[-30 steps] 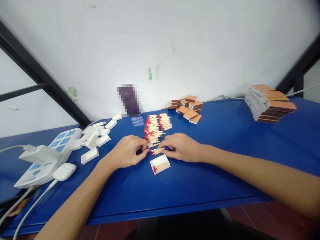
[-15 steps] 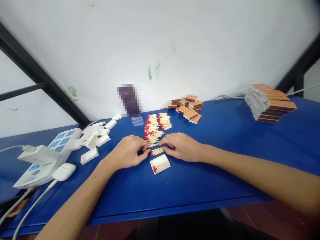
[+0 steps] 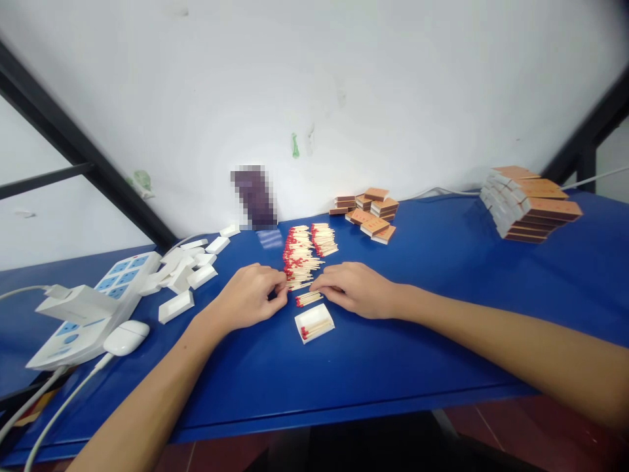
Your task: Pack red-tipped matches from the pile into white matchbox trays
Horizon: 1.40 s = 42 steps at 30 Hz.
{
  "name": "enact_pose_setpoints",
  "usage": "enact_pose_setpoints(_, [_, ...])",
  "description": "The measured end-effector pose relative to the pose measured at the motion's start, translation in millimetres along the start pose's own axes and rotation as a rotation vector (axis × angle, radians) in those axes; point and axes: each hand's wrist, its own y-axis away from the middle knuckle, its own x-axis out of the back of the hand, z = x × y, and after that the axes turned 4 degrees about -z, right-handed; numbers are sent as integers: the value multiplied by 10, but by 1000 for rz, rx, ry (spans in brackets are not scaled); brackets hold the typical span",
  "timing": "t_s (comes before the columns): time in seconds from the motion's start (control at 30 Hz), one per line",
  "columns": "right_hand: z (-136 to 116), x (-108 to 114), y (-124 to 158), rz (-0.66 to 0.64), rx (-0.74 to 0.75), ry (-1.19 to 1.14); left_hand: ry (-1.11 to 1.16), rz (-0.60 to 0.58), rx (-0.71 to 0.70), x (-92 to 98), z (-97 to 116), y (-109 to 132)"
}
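Observation:
A pile of red-headed matches (image 3: 299, 255) lies on the blue table, with its heads to the left. At the pile's lower left edge, my left hand (image 3: 255, 295) is closed, fingers curled beside the match heads; anything inside them is hidden. My right hand (image 3: 356, 288) pinches at the wooden ends of the lowest matches, its fingers pressed together. Just below the pile is a small separate row of matches (image 3: 308, 299), apart from my left thumb. Nearest to me sits an open white matchbox tray (image 3: 319, 314) holding several matches along its lower side.
Empty white trays (image 3: 189, 265) are heaped at left beside a power strip (image 3: 113, 288) with a white charger and cables (image 3: 73, 400). Orange matchboxes (image 3: 376, 213) lie by the wall; more are stacked (image 3: 531, 203) at far right. A pixelated dark object (image 3: 255, 196) leans there.
My left thumb has drawn back left from the small row of matches and closed toward the fingers. My right fingertips have shifted slightly left. The tray and its matches have stayed put.

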Motion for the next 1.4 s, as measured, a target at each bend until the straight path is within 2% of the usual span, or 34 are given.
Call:
enact_pose_setpoints(0.5, [-43, 34, -3, -35, -45, 51, -2, -49, 57, 4, -25, -2])
enact_pose_setpoints(1.17, [-40, 53, -3, -89, -20, 105, -17, -96, -31, -11, -17, 0])
enact_pose_setpoints(1.4, [-57, 58, -5, -110, -20, 149, -31, -88, 3, -29, 50, -39])
